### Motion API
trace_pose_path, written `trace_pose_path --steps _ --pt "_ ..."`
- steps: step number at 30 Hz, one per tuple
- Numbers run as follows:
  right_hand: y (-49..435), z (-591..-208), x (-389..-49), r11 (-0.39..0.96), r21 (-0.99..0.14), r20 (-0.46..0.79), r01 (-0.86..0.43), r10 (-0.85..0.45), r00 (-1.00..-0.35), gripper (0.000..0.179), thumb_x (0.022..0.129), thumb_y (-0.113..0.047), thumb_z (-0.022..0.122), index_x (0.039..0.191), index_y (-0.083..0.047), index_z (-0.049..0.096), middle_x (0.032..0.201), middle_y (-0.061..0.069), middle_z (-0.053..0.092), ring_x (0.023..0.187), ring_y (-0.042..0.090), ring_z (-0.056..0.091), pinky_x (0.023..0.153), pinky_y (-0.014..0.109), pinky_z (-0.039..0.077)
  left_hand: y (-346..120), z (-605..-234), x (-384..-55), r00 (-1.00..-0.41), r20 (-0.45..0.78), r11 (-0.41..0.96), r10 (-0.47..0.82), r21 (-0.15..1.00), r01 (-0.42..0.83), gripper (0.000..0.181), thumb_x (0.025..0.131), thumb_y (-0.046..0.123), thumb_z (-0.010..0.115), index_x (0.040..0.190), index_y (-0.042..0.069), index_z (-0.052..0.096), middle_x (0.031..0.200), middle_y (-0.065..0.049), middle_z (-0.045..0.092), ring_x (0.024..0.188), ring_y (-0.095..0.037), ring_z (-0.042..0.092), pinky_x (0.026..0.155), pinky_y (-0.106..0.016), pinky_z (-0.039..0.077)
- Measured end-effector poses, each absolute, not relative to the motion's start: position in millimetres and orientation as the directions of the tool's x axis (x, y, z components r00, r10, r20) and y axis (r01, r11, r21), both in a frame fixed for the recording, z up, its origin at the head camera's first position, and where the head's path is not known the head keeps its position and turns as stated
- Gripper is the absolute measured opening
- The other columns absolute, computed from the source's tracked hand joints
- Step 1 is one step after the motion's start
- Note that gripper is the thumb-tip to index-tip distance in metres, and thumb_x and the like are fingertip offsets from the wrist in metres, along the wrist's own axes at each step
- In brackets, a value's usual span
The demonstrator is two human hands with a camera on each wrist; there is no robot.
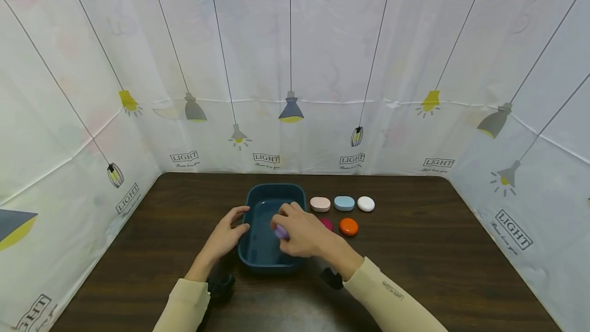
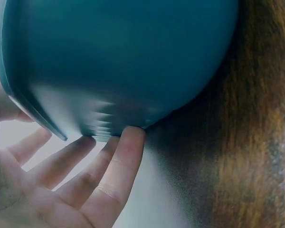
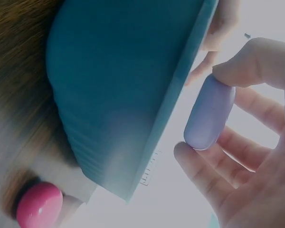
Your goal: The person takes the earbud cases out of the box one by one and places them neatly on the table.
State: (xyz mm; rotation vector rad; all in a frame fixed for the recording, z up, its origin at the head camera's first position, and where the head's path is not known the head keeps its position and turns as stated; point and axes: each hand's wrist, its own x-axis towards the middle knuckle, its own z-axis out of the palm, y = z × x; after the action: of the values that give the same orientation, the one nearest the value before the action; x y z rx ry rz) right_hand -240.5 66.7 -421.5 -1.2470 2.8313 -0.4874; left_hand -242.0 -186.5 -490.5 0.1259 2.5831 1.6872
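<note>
A dark teal rectangular tub (image 1: 262, 263) stands on the table. My left hand (image 1: 226, 237) is at its left side; in the left wrist view, fairly straight fingers (image 2: 118, 175) touch the outer wall near the rim. My right hand (image 1: 301, 232) is over the tub. It pinches a smooth purple oval bar (image 3: 210, 114), soap-like in shape, between thumb and fingertips, above rim level in the right wrist view. Right of the tub lie a pale pink oblong bar (image 1: 320, 204), a light blue oblong bar (image 1: 344, 203), a white round piece (image 1: 366, 204), an orange round piece (image 1: 349, 227) and a partly hidden magenta piece (image 1: 327, 224).
The dark wood table (image 1: 415, 250) extends around the tub on both sides. Behind it and along its sides hangs a white curtain (image 1: 322, 65) printed with lamps. Dark wrist devices (image 1: 221, 286) sit under both wrists.
</note>
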Motion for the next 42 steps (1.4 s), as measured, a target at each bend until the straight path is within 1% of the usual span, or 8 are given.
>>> trace_pose_path --steps 11,16,21,23,28,31,36,42 --pt "90.1 -417.9 -226.8 0.632 -0.225 0.214 -0.742 -0.711 -0.67 0.03 0.086 -0.019 0.072 0.115 -0.02 0.068 0.118 0.001 0.055 0.104 0.019 0.047 0.078 0.031 0.053 -186.7 -490.6 -240.5 -0.995 -0.002 0.416 0.096 0.908 0.039 0.048 0.102 0.017 0.059 0.149 0.018 0.049 0.156 -0.021 0.041 0.131 -0.042 0.052 0.099 -0.056 0.048" --pt "101.8 -414.6 -223.3 0.647 -0.22 0.268 -0.73 -0.679 -0.684 0.03 0.084 -0.018 0.074 0.113 -0.019 0.068 0.115 0.001 0.055 0.103 0.018 0.048 0.076 0.032 0.054 -185.1 -490.9 -243.3 -0.995 -0.001 0.425 0.096 0.904 0.04 0.049 0.102 0.016 0.058 0.15 0.017 0.048 0.156 -0.021 0.04 0.132 -0.042 0.051 0.1 -0.057 0.046" --pt "112.6 -409.5 -220.8 0.655 -0.207 0.306 -0.727 -0.662 -0.684 0.028 0.082 -0.015 0.072 0.11 -0.018 0.068 0.112 0.003 0.055 0.102 0.02 0.05 0.073 0.033 0.054 -184.2 -488.5 -243.0 -0.995 0.0 0.435 0.098 0.899 0.042 0.049 0.103 0.015 0.058 0.15 0.015 0.047 0.156 -0.021 0.041 0.131 -0.042 0.052 0.099 -0.057 0.047" --pt "117.0 -408.3 -221.1 0.658 -0.191 0.318 -0.729 -0.661 -0.68 0.027 0.082 -0.014 0.072 0.109 -0.018 0.068 0.111 0.004 0.054 0.106 0.023 0.05 0.073 0.034 0.054 -184.3 -487.6 -242.4 -0.995 0.0 0.44 0.099 0.897 0.044 0.049 0.103 0.015 0.057 0.15 0.015 0.047 0.156 -0.021 0.041 0.13 -0.042 0.052 0.099 -0.056 0.048" --pt "129.5 -407.4 -223.7 0.691 -0.159 0.319 -0.705 -0.64 -0.699 0.028 0.081 -0.014 0.074 0.108 -0.017 0.067 0.113 0.004 0.054 0.105 0.023 0.048 0.071 0.033 0.052 -185.5 -487.4 -241.9 -0.995 0.003 0.446 0.103 0.893 0.049 0.048 0.103 0.014 0.057 0.15 0.014 0.047 0.155 -0.022 0.042 0.128 -0.041 0.054 0.098 -0.055 0.048" --pt "137.5 -406.8 -225.6 0.715 -0.154 0.309 -0.682 -0.621 -0.721 0.028 0.08 -0.015 0.075 0.108 -0.017 0.067 0.113 0.004 0.056 0.1 0.021 0.048 0.069 0.032 0.052 -186.3 -487.4 -241.3 -0.995 0.003 0.446 0.104 0.894 0.049 0.048 0.103 0.014 0.057 0.15 0.014 0.047 0.155 -0.022 0.042 0.128 -0.041 0.054 0.098 -0.056 0.048" --pt "150.5 -405.1 -229.6 0.737 -0.142 0.31 -0.661 -0.601 -0.737 0.03 0.079 -0.017 0.079 0.107 -0.017 0.067 0.11 0.005 0.057 0.101 0.023 0.05 0.071 0.035 0.054 -186.9 -488.1 -240.3 -0.995 0.0 0.445 0.103 0.894 0.046 0.048 0.103 0.014 0.056 0.15 0.014 0.047 0.155 -0.022 0.042 0.129 -0.042 0.053 0.098 -0.056 0.048" --pt "168.3 -406.5 -236.7 0.755 -0.136 0.314 -0.641 -0.581 -0.751 0.029 0.079 -0.015 0.077 0.106 -0.016 0.067 0.11 0.006 0.057 0.102 0.025 0.05 0.068 0.034 0.053 -186.4 -487.8 -239.4 -0.994 0.005 0.438 0.107 0.898 0.052 0.049 0.103 0.014 0.057 0.15 0.013 0.047 0.154 -0.023 0.042 0.128 -0.042 0.054 0.097 -0.055 0.049"
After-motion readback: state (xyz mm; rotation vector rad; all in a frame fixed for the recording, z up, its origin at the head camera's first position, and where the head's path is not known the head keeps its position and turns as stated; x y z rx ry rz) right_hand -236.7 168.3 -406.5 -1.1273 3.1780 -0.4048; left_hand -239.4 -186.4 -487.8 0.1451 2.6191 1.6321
